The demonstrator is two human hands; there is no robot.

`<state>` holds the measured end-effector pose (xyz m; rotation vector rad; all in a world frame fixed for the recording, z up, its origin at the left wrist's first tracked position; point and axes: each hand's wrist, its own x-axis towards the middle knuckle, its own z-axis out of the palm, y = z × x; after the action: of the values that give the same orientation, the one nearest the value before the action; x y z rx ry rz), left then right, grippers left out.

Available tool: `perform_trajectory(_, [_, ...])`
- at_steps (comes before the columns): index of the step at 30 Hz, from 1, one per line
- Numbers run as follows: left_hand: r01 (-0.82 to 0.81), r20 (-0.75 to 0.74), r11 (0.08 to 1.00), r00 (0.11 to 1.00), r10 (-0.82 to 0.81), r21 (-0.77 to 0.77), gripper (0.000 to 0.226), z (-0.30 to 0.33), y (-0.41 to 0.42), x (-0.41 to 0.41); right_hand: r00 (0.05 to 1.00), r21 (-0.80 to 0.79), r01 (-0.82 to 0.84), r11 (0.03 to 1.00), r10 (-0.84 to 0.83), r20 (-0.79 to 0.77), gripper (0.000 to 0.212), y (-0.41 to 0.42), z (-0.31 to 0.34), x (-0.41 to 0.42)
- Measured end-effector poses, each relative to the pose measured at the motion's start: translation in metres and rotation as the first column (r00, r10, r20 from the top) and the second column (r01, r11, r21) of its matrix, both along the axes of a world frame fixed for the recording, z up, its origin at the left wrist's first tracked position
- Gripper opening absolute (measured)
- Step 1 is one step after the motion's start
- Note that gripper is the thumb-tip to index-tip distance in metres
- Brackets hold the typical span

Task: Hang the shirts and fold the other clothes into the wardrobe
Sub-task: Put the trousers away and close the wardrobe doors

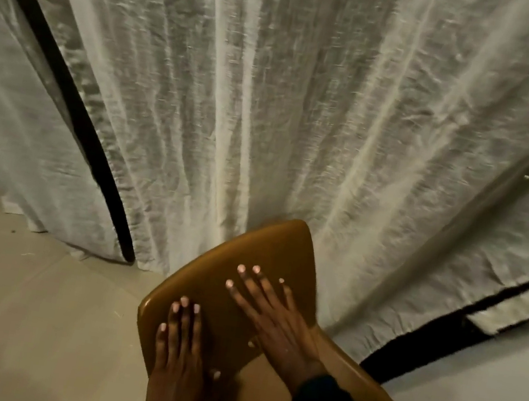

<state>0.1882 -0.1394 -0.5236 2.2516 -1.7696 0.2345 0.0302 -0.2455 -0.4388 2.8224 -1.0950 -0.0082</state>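
Both hands lie flat on brown chair; crinkled white curtain behind.

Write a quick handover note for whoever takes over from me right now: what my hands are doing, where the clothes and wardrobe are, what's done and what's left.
Left hand: flat, fingers spread, on the brown chair back, holding nothing.
Right hand: also flat on the chair back, empty.
Wardrobe: the white fabric cover with black trim hangs closed right behind the chair.
Clothes: no shirts, hangers or other garments in view.
Done: nothing visible.
Left: find the clothes, open the cover, hang the shirts, fold the rest inside.
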Motion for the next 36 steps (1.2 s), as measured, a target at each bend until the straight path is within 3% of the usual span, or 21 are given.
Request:
perform_trajectory(2, [0.007,0.050,0.998,0.999,-0.004,-0.064,0.105,-0.018,-0.006,0.001,1.000,-0.073,-0.020,0.997,0.019,-0.003,0.131,-0.023,-0.009,0.009])
perform_trajectory(5, [0.004,0.136,1.000,0.991,-0.007,0.022,0.080,-0.036,-0.014,0.007,0.997,-0.109,-0.071,0.991,0.068,-0.032,0.122,-0.049,-0.023,0.018])
perform_trajectory(9, [0.050,0.250,0.998,0.967,-0.042,-0.027,0.068,-0.035,-0.038,0.029,0.999,-0.245,-0.039,0.969,0.039,-0.003,0.098,-0.070,-0.039,0.020])
perform_trajectory(13, [0.264,0.280,0.957,0.934,-0.222,-0.119,0.071,-0.020,-0.087,0.062,0.996,-0.249,0.091,0.964,-0.084,0.038,0.099,-0.091,-0.043,0.026])
perform_trajectory(15, [0.359,0.288,0.924,0.906,-0.311,-0.131,0.083,-0.010,-0.118,0.076,0.987,-0.208,0.161,0.965,-0.159,0.027,0.104,-0.104,-0.040,0.026])
perform_trajectory(20, [0.444,0.386,0.896,0.828,-0.407,-0.007,0.124,-0.002,-0.188,0.092,0.946,-0.162,0.321,0.933,-0.322,0.023,0.106,-0.129,-0.039,0.019])
perform_trajectory(24, [0.482,0.447,0.875,0.774,-0.448,0.043,0.134,0.002,-0.232,0.097,0.917,-0.177,0.395,0.901,-0.399,0.017,0.103,-0.143,-0.042,0.014])
perform_trajectory(32, [0.549,0.519,0.833,0.694,-0.499,0.066,0.142,0.006,-0.294,0.096,0.892,-0.181,0.438,0.881,-0.450,-0.031,0.105,-0.155,-0.050,-0.009])
perform_trajectory(34, [0.550,0.508,0.833,0.704,-0.496,0.051,0.136,0.006,-0.298,0.091,0.895,-0.198,0.432,0.880,-0.446,-0.029,0.101,-0.154,-0.054,-0.022])
perform_trajectory(36, [0.546,0.471,0.838,0.740,-0.479,-0.006,0.116,0.004,-0.295,0.082,0.900,-0.217,0.422,0.880,-0.436,-0.017,0.098,-0.153,-0.058,-0.032])
